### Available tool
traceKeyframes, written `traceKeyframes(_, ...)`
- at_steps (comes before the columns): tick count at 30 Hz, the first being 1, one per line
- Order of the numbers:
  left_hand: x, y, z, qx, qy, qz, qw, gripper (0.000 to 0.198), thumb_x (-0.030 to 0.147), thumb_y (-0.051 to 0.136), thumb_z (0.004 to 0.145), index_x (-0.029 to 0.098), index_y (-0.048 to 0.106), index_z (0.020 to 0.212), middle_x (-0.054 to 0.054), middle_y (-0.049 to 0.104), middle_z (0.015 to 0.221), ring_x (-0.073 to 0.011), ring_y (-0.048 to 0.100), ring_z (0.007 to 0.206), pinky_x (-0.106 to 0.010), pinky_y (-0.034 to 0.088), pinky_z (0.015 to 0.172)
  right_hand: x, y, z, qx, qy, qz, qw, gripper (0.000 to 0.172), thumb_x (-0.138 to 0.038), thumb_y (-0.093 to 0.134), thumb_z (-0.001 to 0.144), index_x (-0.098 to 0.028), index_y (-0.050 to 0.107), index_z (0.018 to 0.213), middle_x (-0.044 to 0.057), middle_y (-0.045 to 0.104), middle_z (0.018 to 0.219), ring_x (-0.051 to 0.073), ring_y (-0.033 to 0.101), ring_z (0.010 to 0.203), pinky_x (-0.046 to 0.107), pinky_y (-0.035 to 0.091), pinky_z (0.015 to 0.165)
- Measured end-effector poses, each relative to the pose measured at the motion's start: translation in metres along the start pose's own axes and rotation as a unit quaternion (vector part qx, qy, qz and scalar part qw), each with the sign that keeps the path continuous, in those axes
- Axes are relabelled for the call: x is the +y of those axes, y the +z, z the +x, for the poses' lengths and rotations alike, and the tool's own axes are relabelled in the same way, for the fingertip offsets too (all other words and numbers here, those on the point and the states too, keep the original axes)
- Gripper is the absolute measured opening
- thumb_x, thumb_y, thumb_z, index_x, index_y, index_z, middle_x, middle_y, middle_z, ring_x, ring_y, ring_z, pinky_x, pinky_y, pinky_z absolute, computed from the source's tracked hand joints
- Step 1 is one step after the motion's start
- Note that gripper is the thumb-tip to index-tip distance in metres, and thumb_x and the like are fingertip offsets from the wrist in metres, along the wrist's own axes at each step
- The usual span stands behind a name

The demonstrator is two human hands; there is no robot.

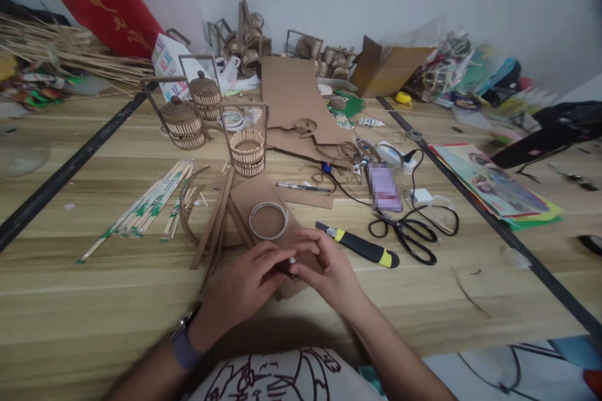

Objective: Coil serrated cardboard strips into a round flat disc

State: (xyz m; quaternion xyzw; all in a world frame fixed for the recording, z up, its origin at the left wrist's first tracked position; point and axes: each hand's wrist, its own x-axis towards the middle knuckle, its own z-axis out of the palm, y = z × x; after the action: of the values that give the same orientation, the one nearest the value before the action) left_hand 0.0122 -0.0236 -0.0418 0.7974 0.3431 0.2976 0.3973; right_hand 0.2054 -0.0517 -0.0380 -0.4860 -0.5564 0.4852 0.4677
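My left hand and my right hand meet near the table's front edge, fingers closed around a small dark piece with a whitish spot. Fingers cover most of it, so its kind cannot be made out. Just beyond them a roll of tape lies flat on a cardboard piece. To the right of my right hand is a black and yellow utility knife. Cardboard strips lie left of the tape. Behind them stands a small slatted bucket with a tall handle.
Two lidded slatted buckets stand at back left. Wrapped chopsticks lie on the left. Black scissors, a phone and a cable are on the right. A pen lies mid-table; an open cardboard box stands behind.
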Motion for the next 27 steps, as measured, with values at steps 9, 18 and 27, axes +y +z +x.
traceKeyframes(9,0.001,-0.001,-0.001,0.003,-0.007,0.051,0.999,0.033,0.011,0.053,0.092,0.026,0.063,0.12,-0.006,0.067,0.114,-0.0207,0.065,0.104,-0.033,0.053,0.094,-0.014,0.001,0.007,0.079,0.025,0.082,0.993,0.024,-0.034,0.077,0.08,-0.023,0.065,0.098,-0.002,0.065,0.077,0.012,0.06,0.067,0.025,0.05,0.063)
traceKeyframes(18,-0.001,0.002,-0.003,0.051,0.009,0.066,0.996,0.028,0.013,0.054,0.094,0.021,0.062,0.12,-0.008,0.068,0.114,-0.0206,0.066,0.105,-0.033,0.054,0.093,-0.021,0.016,-0.004,0.079,-0.044,-0.125,0.988,0.015,-0.017,0.065,0.083,-0.024,0.067,0.095,0.0,0.068,0.077,0.016,0.064,0.07,0.027,0.052,0.065)
traceKeyframes(27,-0.002,0.007,-0.003,0.071,0.016,0.074,0.995,0.027,0.014,0.055,0.094,0.021,0.062,0.118,-0.007,0.07,0.112,-0.0203,0.069,0.099,-0.033,0.058,0.087,-0.018,0.019,-0.012,0.12,-0.097,-0.222,0.963,0.023,-0.015,0.057,0.088,-0.022,0.063,0.109,0.002,0.073,0.084,0.016,0.071,0.074,0.025,0.059,0.07)
